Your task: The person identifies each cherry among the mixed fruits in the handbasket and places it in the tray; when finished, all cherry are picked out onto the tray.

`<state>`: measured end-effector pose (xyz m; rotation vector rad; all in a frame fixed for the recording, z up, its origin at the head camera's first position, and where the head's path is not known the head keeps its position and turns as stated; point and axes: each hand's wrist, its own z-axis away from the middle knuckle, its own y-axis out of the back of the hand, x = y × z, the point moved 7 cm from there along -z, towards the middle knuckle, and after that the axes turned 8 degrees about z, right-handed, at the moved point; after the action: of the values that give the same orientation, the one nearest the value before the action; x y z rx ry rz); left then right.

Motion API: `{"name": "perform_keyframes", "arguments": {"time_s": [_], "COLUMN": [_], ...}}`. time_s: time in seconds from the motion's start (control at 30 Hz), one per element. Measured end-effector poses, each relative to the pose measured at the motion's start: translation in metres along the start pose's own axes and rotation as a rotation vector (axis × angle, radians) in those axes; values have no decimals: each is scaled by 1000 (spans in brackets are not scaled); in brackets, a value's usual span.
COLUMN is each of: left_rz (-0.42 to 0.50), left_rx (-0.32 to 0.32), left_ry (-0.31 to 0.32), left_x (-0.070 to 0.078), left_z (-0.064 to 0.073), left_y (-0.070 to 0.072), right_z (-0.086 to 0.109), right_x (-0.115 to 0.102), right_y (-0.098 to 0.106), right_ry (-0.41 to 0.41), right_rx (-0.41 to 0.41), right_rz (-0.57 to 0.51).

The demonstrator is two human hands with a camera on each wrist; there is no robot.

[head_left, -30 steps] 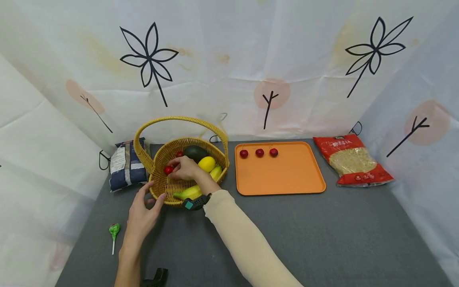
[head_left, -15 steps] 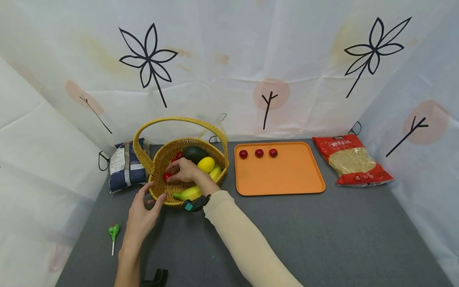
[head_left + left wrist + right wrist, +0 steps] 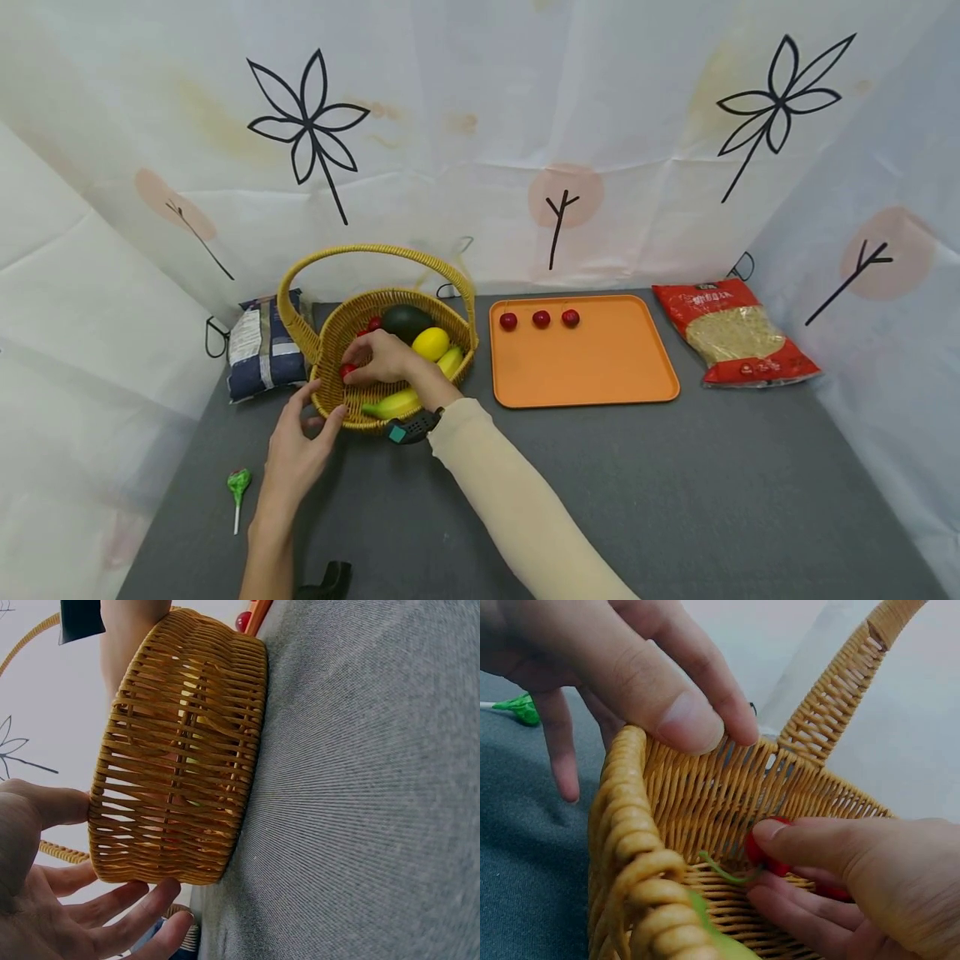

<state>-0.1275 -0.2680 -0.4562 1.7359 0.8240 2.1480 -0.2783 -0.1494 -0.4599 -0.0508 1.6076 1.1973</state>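
In the yellow wicker basket (image 3: 324, 367), my right hand (image 3: 382, 357) pinches a red cherry (image 3: 769, 844) between thumb and fingers. The cherry's green stem points left over the woven bottom. My left hand (image 3: 298, 437) is at the basket's near left edge, thumb and fingers spread and loosely extended, fingertips touching the rim and outer wall (image 3: 176, 772). Also in the basket are a dark green avocado-like fruit (image 3: 407, 322), a yellow lemon (image 3: 431, 343), bananas (image 3: 393, 405) and more red fruit (image 3: 374, 322), partly hidden by the right hand.
Right of the basket lies an orange tray (image 3: 585, 367) with three cherries (image 3: 541, 319) along its back. A red bag of grain (image 3: 738, 333) is at the far right. Behind the basket's left side sits a dark blue bag (image 3: 264, 354). A green lollipop (image 3: 238, 483) lies at the front left.
My right hand has shifted slightly left and toward me, bringing the cherry lower in the basket. The left hand stays at the basket's edge.
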Motion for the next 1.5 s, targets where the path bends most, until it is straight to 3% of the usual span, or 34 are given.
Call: {"name": "perform_keyframes", "arguments": {"time_s": [0.23,0.43,0.63,0.87,0.97,1.2,1.33,1.5], "left_rz": [-1,-1,6,8,6,8,8,7], "left_rx": [-6,-3,4,8,3,-2,1,0], "left_ry": [2,17,21,19,20,27,25,27], "left_x": [0,1,-1,-2,-1,-1,-2,-2], "left_z": [-1,0,0,1,1,1,1,1], "left_y": [-1,-1,0,1,1,1,1,1], "right_z": [8,32,74,137,162,199,206,204], "right_x": [-1,-8,-19,-19,-6,48,85,122], "right_y": [18,42,73,113,133,168,169,152], "right_ry": [68,169,270,358,359,303,185,46], "right_rx": [94,53,-26,-117,-89,89,177,235], "right_rz": [-81,-133,-116,-234,-266,-283,-213,-139]}}
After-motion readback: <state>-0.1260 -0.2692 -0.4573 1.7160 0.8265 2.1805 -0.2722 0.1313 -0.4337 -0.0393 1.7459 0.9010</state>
